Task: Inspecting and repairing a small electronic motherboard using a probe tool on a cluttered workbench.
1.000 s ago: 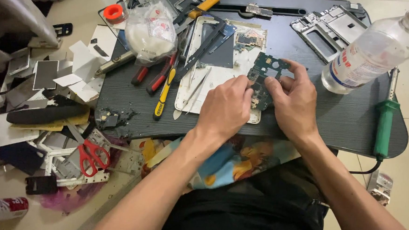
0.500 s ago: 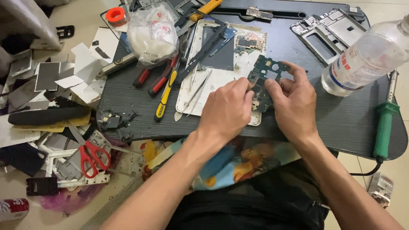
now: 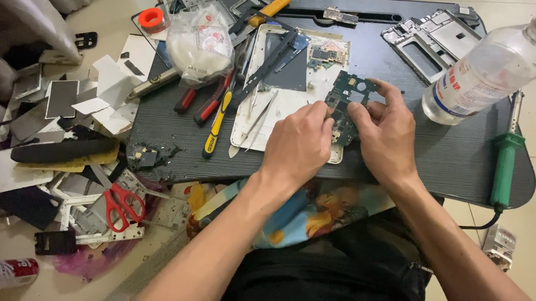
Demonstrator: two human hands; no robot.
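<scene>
1. The left hand [image 3: 297,147] and right hand [image 3: 389,138] are bare: no gloves, rings or watch show.
2. Both forearms are uncovered, with no sleeve in view.
3. The person wears black trousers [image 3: 335,276].
4. A colourful patterned cloth [image 3: 301,210] in blue, yellow and orange lies across the lap.

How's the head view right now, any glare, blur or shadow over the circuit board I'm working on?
Head view: even, soft light, no hard shadows. The circuit board is sharp, though the left hand and right hand cover its lower part. Mild glare on the clear bottle; its cap runs off the frame's top right corner. Edges look slightly stretched.
</scene>
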